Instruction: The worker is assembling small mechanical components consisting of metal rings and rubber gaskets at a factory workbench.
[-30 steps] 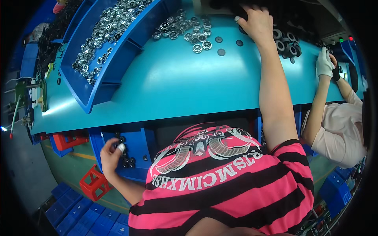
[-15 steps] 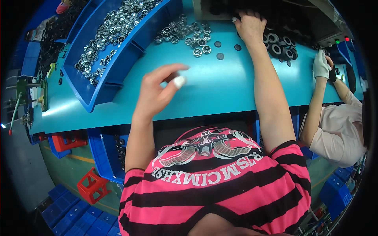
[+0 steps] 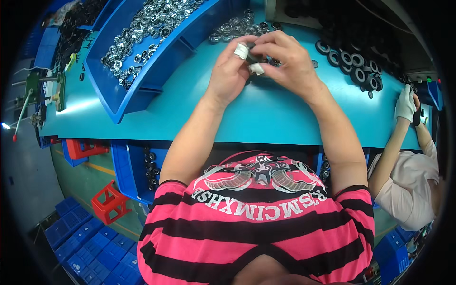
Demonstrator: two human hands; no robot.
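My left hand [image 3: 227, 72] and my right hand [image 3: 293, 64] meet over the far middle of the table, fingers curled toward each other. Between them is a small dark part [image 3: 251, 58], mostly hidden by the fingers, so its shape cannot be made out. White tape wraps some of my fingertips. Just beyond the hands lies a loose group of shiny chrome wheel hubs [image 3: 232, 28]. Right of my right hand is a pile of black rings [image 3: 359, 75] that look like small tyres. A small dark disc [image 3: 314, 63] lies between that pile and my right hand.
A blue bin [image 3: 142, 80] of chrome hubs stands at the left. A grey machine housing [image 3: 297, 21] rises at the back. A hand-lever fixture [image 3: 32, 97] is at the far left edge. On the right, a co-worker's gloved hand [image 3: 405, 104] is at work.
My right hand has come back from the dark pile at the rear to meet my left hand. The left hand has moved forward and right, closing on the dark part. My view has shifted slightly.
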